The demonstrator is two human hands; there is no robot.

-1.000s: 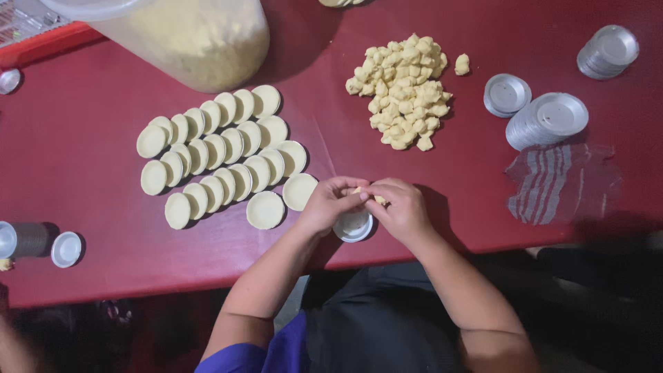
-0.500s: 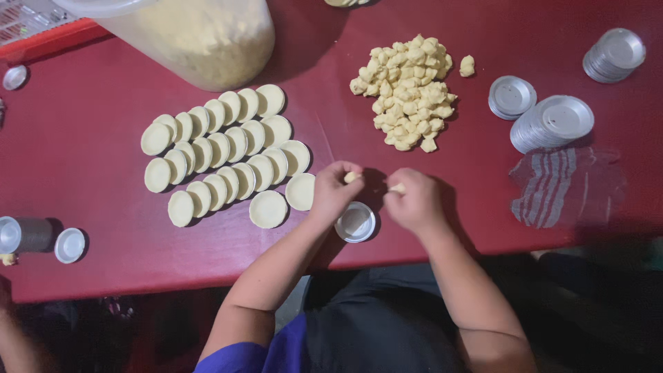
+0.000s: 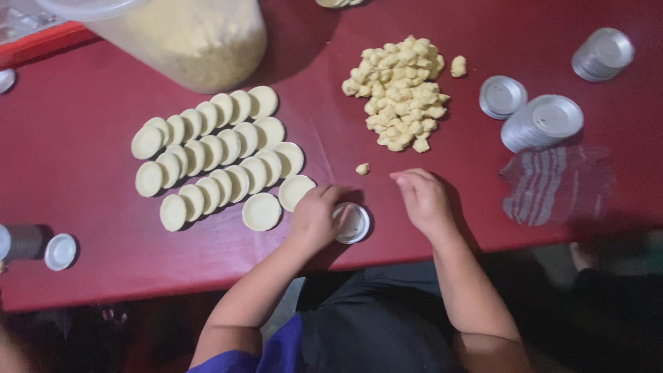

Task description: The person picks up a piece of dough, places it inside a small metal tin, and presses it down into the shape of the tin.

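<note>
My left hand (image 3: pixel 314 217) grips a small round foil tart tin (image 3: pixel 352 222) that rests on the red table (image 3: pixel 83 207) near its front edge. My right hand (image 3: pixel 423 200) lies just to the right of the tin, fingers loosely curled, holding nothing that I can see. One small lump of pale dough (image 3: pixel 362 168) lies on the table just above the tin, between my hands and the heap of dough lumps (image 3: pixel 400 93). Left of my left hand stand three overlapping rows of dough-filled tart tins (image 3: pixel 214 155).
A big clear tub of pale dough (image 3: pixel 183 38) stands at the back left. Stacks of foil tins (image 3: pixel 542 121) (image 3: pixel 602 54) and one single tin (image 3: pixel 502 97) sit at the right, above a clear plastic wrapper (image 3: pixel 556 183). A tin (image 3: pixel 61 251) lies far left.
My hands have parted from working together over the tin. The left hand now holds the tin on the table, the right has moved right, and a dough lump lies above the tin.
</note>
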